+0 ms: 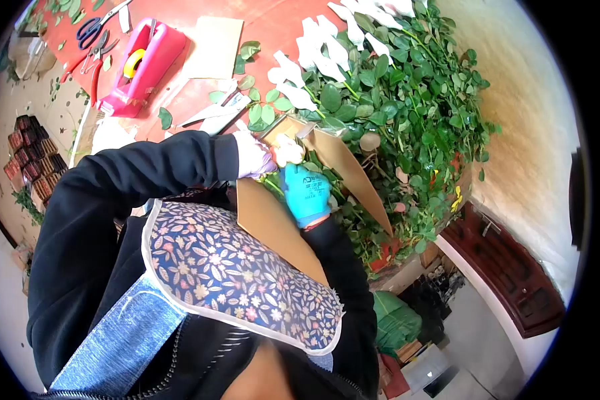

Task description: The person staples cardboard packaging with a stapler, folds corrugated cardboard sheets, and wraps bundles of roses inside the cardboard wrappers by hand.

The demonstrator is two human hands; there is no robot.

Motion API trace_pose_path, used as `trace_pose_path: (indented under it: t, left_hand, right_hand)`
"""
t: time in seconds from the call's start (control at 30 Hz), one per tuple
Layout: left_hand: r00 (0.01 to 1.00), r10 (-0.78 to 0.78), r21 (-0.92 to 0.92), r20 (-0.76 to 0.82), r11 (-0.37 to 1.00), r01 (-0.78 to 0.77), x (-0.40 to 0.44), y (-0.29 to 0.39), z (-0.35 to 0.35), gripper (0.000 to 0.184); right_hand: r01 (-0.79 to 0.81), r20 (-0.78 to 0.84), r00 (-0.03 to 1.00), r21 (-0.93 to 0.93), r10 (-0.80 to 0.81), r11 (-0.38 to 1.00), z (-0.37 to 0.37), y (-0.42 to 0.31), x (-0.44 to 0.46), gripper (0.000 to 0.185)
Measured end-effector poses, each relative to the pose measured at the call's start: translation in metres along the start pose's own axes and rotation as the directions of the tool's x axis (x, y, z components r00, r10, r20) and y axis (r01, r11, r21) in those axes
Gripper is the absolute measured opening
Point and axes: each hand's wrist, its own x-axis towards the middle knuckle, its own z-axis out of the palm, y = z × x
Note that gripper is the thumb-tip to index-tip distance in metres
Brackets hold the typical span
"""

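My left hand (253, 157), in a pale glove with lilac fingertips, is closed at the top of a folded cardboard sheet (273, 223). Its fingers press around a rose whose green base shows below them. Beside it, a cream rose head (289, 151) sits between the cardboard flaps. My right hand (307, 192), in a blue glove, curls around the rose stems just under that head. One flap of the sheet leans against my apron (233, 273); the other stands to the right, against the leaves. My palms and part of the stems are hidden.
On the red table lie white-sleeved roses (323, 50) with a large mass of leafy stems (407, 113). A pink tape dispenser (145, 70), open scissors (220, 110), pruning shears (99, 57), blue-handled scissors (93, 30) and a cardboard piece (215, 47) lie at the upper left.
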Motion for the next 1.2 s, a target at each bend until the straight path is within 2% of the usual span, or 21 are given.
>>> trace_pose_path:
  t: [0.07,0.1,0.17,0.23,0.3,0.33,0.4,0.43,0.5,0.53,0.63,0.7,0.77,0.8,0.83,0.9,0.97,1.03,1.07,1.1,1.2]
  left_hand:
    - [0.926,-0.338,-0.471,0.17,0.797,0.378,0.004,0.01,-0.013,0.015]
    - [0.927,-0.336,-0.47,0.166,0.8,0.374,0.006,0.012,-0.018,0.015]
    - [0.927,-0.299,-0.759,0.227,0.542,0.361,0.007,0.014,-0.022,0.02]
    - [0.97,-0.231,-0.638,0.072,0.737,0.222,0.002,0.009,-0.002,0.02]
    - [0.987,-0.107,-0.22,-0.121,0.972,0.079,-0.002,0.003,0.01,0.02]
    - [0.987,-0.104,-0.216,-0.124,0.973,0.076,0.0,0.004,0.007,0.02]
    - [0.953,-0.27,-0.585,0.133,0.755,0.296,0.003,0.007,0.0,0.016]
    - [0.953,-0.271,-0.584,0.131,0.756,0.296,0.003,0.008,-0.002,0.016]
    - [0.961,-0.229,-0.32,0.154,0.909,0.267,0.004,0.008,-0.005,0.016]
    - [0.963,-0.221,-0.32,0.157,0.911,0.261,0.003,0.006,-0.002,0.016]
    - [0.985,-0.079,-0.236,0.154,0.965,0.114,0.002,0.002,0.0,0.023]
    - [0.975,-0.089,-0.226,0.202,0.965,0.135,0.002,0.003,-0.004,0.024]
    - [0.973,-0.081,-0.195,0.216,0.973,0.124,0.0,0.001,0.001,0.025]
    - [0.984,-0.091,-0.241,0.15,0.962,0.126,-0.001,-0.002,0.005,0.023]
    - [0.99,-0.096,-0.253,0.102,0.96,0.119,0.0,-0.003,0.009,0.024]
    - [0.994,-0.085,-0.244,0.064,0.965,0.098,0.0,-0.005,0.012,0.025]
    - [0.988,-0.079,-0.198,0.132,0.975,0.104,0.004,-0.002,0.001,0.026]
    - [0.989,0.01,-0.121,0.149,0.993,0.008,0.007,-0.003,-0.004,0.029]
    - [0.982,0.089,-0.054,0.167,0.995,-0.081,0.007,-0.003,-0.006,0.034]
    - [0.975,0.11,-0.052,0.196,0.993,-0.101,0.008,-0.001,-0.009,0.034]
    - [0.981,0.117,-0.023,0.157,0.993,-0.115,0.008,-0.002,-0.01,0.04]
  right_hand:
    - [-0.015,-0.046,0.999,0.059,0.018,0.998,-0.002,0.0,0.0,0.013]
    - [-0.025,-0.092,0.995,0.123,0.036,0.992,-0.003,0.001,0.001,0.015]
    - [-0.031,-0.079,0.996,0.08,0.038,0.996,0.002,0.002,0.0,0.017]
    - [-0.041,-0.066,0.997,0.037,0.044,0.998,0.001,0.003,-0.002,0.018]
    - [-0.036,-0.123,0.991,0.133,0.053,0.99,-0.01,0.007,-0.006,0.019]
    - [-0.037,-0.127,0.99,0.129,0.053,0.991,-0.016,0.01,-0.009,0.019]
    - [-0.024,-0.41,0.897,0.33,0.166,0.944,-0.029,0.015,-0.014,0.019]
    - [-0.022,-0.412,0.897,0.329,0.164,0.944,-0.033,0.013,-0.016,0.019]
    - [-0.163,-0.339,0.825,0.623,0.452,0.765,-0.038,0.01,-0.021,0.022]
    - [-0.17,-0.338,0.822,0.623,0.459,0.764,-0.035,0.012,-0.022,0.022]
    - [-0.268,-0.198,0.934,0.164,0.298,0.949,-0.017,0.019,-0.016,0.021]
    - [-0.28,-0.196,0.927,0.204,0.32,0.938,-0.018,0.025,-0.017,0.021]
    - [-0.181,-0.327,0.863,0.513,0.386,0.839,-0.024,0.027,-0.023,0.019]
    - [-0.301,-0.058,0.883,0.69,0.465,0.658,-0.025,0.025,-0.031,0.021]
    - [-0.318,0.058,0.917,0.702,0.394,0.637,-0.037,0.023,-0.034,0.024]
    - [-0.184,0.172,0.983,0.838,0.072,0.513,-0.02,0.018,-0.047,0.025]
    - [-0.236,0.224,0.972,0.903,0.074,0.36,-0.019,0.024,-0.042,0.027]
    - [-0.056,-0.062,0.984,0.789,0.17,0.611,-0.013,0.032,-0.036,0.027]
    - [-0.163,-0.012,0.982,0.453,0.19,0.876,-0.033,0.027,-0.031,0.026]
    - [-0.153,-0.19,0.962,0.217,0.196,0.964,-0.043,0.016,-0.025,0.026]
    - [-0.164,-0.269,0.95,-0.001,0.157,0.987,-0.032,0.011,-0.008,0.039]
